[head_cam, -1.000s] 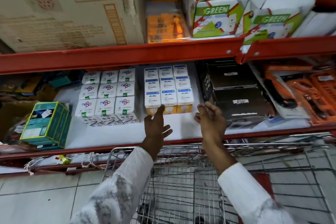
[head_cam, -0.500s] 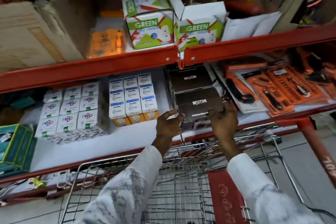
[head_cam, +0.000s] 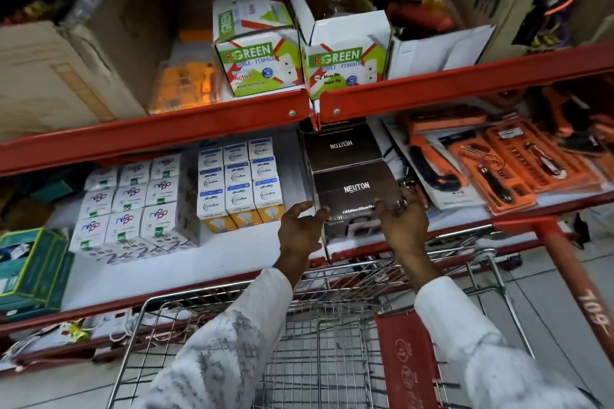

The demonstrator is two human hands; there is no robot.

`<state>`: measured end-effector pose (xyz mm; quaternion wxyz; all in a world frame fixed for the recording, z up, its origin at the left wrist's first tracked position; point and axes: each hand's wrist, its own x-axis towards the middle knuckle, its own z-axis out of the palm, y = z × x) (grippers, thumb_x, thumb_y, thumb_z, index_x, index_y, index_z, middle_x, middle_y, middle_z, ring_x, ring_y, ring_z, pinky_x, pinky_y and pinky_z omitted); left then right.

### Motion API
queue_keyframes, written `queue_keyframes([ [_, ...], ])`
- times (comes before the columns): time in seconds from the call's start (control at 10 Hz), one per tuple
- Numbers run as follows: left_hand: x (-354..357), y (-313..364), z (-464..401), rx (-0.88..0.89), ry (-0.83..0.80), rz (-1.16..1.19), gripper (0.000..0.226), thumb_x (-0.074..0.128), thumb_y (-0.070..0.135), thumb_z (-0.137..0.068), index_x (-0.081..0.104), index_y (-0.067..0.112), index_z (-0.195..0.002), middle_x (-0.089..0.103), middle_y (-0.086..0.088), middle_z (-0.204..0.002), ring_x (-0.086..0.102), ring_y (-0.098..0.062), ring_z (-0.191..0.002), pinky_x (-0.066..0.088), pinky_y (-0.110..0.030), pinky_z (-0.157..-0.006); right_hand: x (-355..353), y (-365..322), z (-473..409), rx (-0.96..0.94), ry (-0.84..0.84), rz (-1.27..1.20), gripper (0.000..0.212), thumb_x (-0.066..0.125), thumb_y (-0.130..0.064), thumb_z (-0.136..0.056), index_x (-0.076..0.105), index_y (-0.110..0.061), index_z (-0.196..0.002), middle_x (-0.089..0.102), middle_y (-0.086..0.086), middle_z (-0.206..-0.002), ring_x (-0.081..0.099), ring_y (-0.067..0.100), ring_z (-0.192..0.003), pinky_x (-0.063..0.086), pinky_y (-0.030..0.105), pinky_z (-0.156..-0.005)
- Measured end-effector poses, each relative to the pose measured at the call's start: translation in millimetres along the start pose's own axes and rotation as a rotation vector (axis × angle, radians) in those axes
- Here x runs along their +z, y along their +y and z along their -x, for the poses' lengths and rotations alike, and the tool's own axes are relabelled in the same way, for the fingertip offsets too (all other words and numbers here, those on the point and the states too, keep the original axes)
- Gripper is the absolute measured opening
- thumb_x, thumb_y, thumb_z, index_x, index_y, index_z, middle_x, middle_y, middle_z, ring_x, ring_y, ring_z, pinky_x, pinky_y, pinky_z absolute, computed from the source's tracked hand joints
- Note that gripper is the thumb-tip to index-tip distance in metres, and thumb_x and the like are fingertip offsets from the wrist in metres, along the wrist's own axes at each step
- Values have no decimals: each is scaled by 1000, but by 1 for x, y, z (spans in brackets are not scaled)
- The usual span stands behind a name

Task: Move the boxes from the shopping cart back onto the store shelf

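Note:
Two black NEUTON boxes lie on the middle shelf (head_cam: 199, 262), the front one (head_cam: 355, 188) near the shelf's edge and the rear one (head_cam: 342, 149) behind it. My right hand (head_cam: 403, 222) curls over the front box's right front corner and grips it. My left hand (head_cam: 299, 229) has its fingers spread, with the fingertips touching the box's left front corner. The wire shopping cart (head_cam: 319, 342) stands directly below my arms; what shows of its basket holds no boxes.
White bulb boxes (head_cam: 239, 183) and more white boxes (head_cam: 129, 206) are stacked left of the black ones, and a teal box (head_cam: 30, 262) sits far left. Orange tool kits (head_cam: 498, 159) lie right. Green-labelled cartons (head_cam: 262, 66) fill the upper shelf. A red post (head_cam: 578, 285) stands right.
The view swung right from the bulb boxes to the black boxes. Both hands moved from the bare shelf front onto the front black box and stay there.

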<state>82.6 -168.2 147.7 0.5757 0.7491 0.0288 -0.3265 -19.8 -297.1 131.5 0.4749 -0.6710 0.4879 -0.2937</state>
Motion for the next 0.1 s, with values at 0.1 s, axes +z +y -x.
queue_keyframes([
  [0.1, -10, 10, 14, 341, 142, -234, 57, 77, 41, -80, 59, 17, -128, 65, -9, -128, 64, -24, -112, 54, -39, -97, -12, -12, 9, -33, 153, -119, 55, 74, -28, -81, 56, -13, -131, 58, 12, -132, 65, 13, -107, 50, 15, -84],
])
